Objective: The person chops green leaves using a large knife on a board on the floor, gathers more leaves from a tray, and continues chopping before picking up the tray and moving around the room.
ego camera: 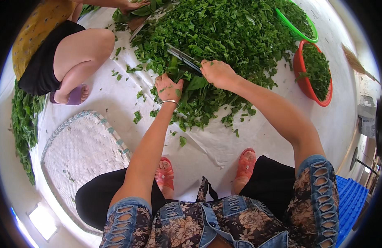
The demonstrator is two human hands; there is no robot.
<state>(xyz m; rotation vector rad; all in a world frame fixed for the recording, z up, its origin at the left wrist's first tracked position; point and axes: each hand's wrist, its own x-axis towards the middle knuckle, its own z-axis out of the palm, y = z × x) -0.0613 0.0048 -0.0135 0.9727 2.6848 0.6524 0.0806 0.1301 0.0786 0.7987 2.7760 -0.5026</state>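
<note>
My right hand (pixel 219 73) is wrapped around the handle of a knife (pixel 182 55), whose broad blade points up and to the left over the greens. Bits of leaf cling to both of my hands. Just left of the blade, my left hand (pixel 169 88), with a bangle at the wrist, holds down a bunch of whole green leaves (pixel 174 68). Any board beneath the bunch is hidden. A large heap of chopped leaves (pixel 222 34) spreads around and beyond both hands on a white sheet (pixel 209 144).
At upper left another person (pixel 82 52) squats, one hand (pixel 135 5) on leaves beside a second blade (pixel 138 32). A woven tray (pixel 85 148) lies at my left, with uncut greens (pixel 25 130) beyond. Green (pixel 315 32) and red (pixel 298 69) baskets hold chopped leaves; a broom (pixel 355 60) lies at right.
</note>
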